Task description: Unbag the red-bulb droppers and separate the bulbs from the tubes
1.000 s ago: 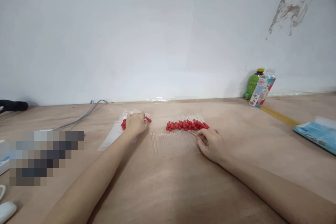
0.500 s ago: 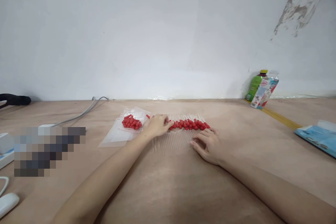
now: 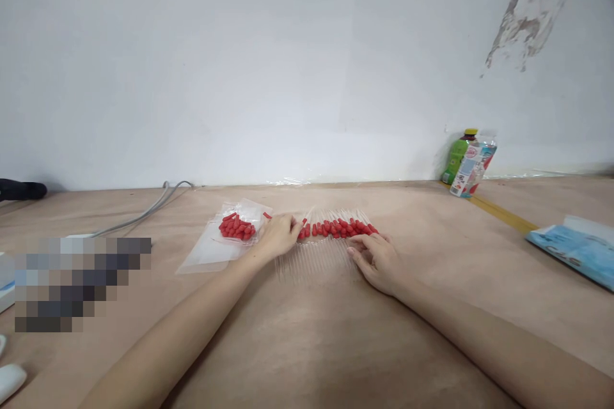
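At our brown table [image 3: 307,351], our left hand [image 3: 277,235] sits at the left end of a row of red caps [image 3: 341,227]; our right hand [image 3: 378,263] curls loosely beside clear tubes [image 3: 311,262]. We cannot tell whether either grips anything. Yellow tape [image 3: 501,213] runs toward two bottles [image 3: 467,174] by our white wall [image 3: 240,64], which is peeling at upper right.

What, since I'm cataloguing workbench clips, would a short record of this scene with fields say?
Left hand: at the left end of the row of red pieces; grip unclear
Right hand: near the row's right end, fingers curled; grip unclear
Clear sticks: side by side, nearer the person than the row
Red pile: left of the left hand, at the translucent plastic
Right side: green bottle, blue packet
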